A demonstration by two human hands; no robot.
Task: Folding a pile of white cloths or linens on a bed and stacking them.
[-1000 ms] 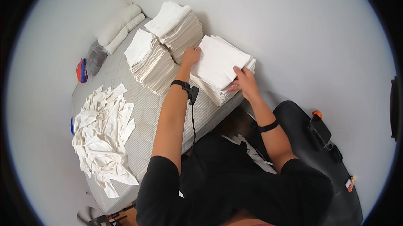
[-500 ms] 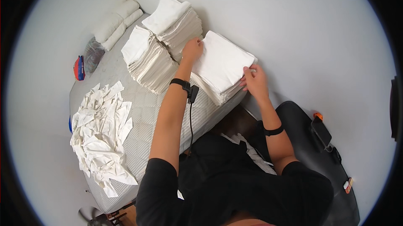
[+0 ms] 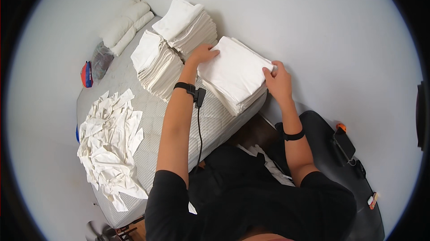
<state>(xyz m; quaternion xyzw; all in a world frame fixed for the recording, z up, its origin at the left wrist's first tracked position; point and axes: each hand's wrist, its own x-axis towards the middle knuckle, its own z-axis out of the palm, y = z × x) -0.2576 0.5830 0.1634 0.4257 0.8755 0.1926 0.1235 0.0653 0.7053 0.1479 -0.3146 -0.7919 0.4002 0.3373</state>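
Observation:
A stack of folded white cloths [image 3: 235, 102] stands at the near right edge of the mattress. At the left edge of its top folded cloth [image 3: 236, 70], my left hand [image 3: 204, 55] has its fingers closed on the fabric. My right hand [image 3: 279, 82] grips the same cloth by its right corner, thumb on top. The cloth lies nearly flat between both hands. Two taller stacks of the same folded cloths, a left stack [image 3: 156, 68] and a far stack [image 3: 190, 28], rise beside my left hand.
A loose heap of white cloths [image 3: 109, 147] covers the left of the striped mattress [image 3: 168, 124]. Rolled white bedding [image 3: 127, 26], a dark bag [image 3: 102, 59] and a red-blue item [image 3: 87, 74] lie behind. A black seat [image 3: 327, 151] holding a phone [image 3: 344, 141] stands right, near the wall.
My right hand has slid up along the cloth's right edge to its corner. My left hand has moved slightly left and nearer. The top cloth's right side now sits a little farther out.

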